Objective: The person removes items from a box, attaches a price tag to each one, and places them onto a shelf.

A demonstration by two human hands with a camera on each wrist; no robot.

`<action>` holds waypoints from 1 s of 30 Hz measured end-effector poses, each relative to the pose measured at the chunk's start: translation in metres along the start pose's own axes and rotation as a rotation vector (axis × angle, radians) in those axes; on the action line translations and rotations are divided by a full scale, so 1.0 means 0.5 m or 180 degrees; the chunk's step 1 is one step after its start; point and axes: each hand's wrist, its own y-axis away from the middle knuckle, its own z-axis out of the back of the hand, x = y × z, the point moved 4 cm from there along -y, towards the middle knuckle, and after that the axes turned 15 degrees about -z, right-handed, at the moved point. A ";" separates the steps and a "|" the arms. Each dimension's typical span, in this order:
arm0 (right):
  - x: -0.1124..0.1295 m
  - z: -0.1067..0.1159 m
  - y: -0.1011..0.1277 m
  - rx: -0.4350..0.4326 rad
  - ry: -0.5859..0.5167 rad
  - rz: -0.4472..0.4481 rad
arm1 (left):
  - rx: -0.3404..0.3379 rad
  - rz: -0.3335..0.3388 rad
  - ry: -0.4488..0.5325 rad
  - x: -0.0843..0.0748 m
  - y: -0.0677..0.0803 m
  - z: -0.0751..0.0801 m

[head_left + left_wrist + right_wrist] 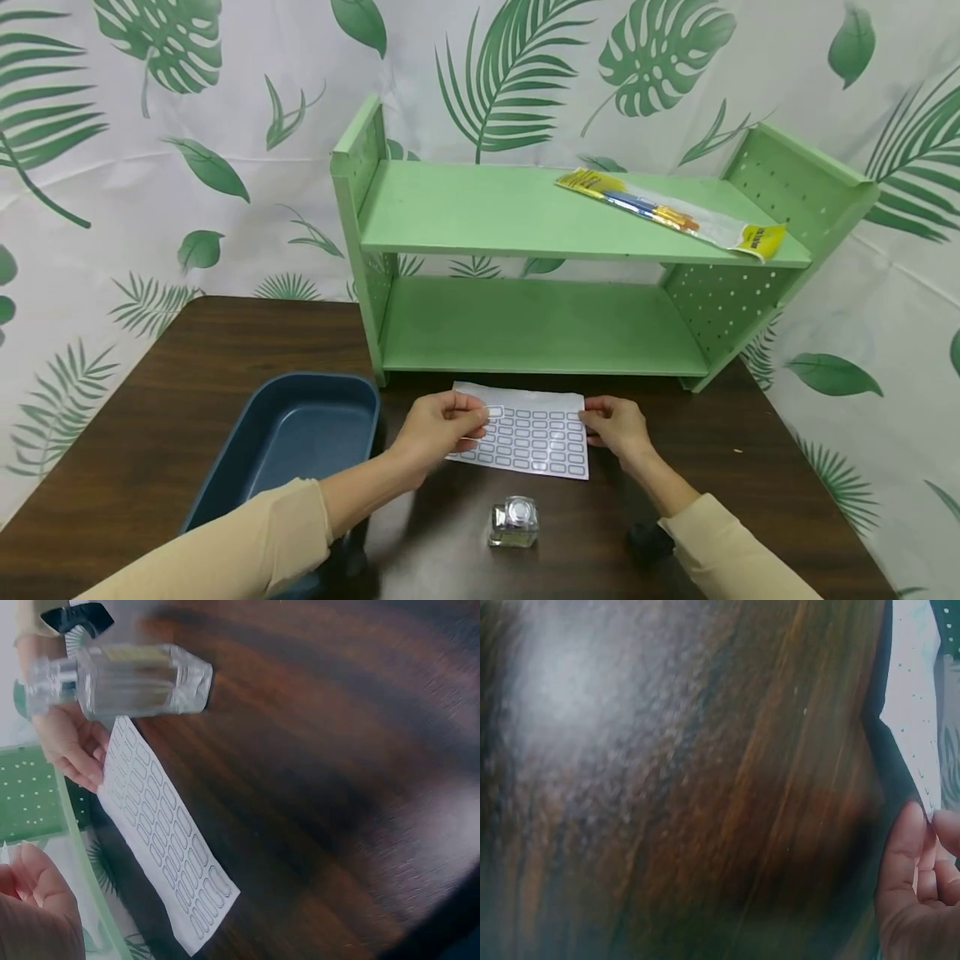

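Observation:
A white sheet of small blank labels with dark outlines is held just above the dark table. My right hand pinches its right edge between thumb and fingers; the right wrist view shows this grip at the sheet's edge. My left hand is over the sheet's left side and pinches a single small label at the fingertips. In the left wrist view that hand is apart from the sheet. A square glass bottle with a shiny cap stands nearer me, below the sheet.
At the left lies a deep blue tray. A green two-tier shelf stands behind the hands, with a plastic packet of brushes on its upper board. Leaf-patterned cloth hangs behind.

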 end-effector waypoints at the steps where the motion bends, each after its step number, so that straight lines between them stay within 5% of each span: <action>1: -0.001 0.001 0.000 -0.0004 0.0006 0.0014 | -0.0001 0.0018 0.0031 0.001 0.007 0.005; 11: 0.008 0.022 0.035 -0.0182 0.0203 0.0271 | 0.0182 0.0124 0.0196 -0.005 0.075 0.033; 23: 0.078 -0.022 0.246 0.0355 -0.0344 0.1030 | 0.0583 -0.0159 0.0269 -0.021 0.120 0.000; 30: 0.081 -0.047 0.310 0.0624 -0.0374 0.1547 | 0.0680 -0.0218 0.0339 -0.019 0.129 -0.017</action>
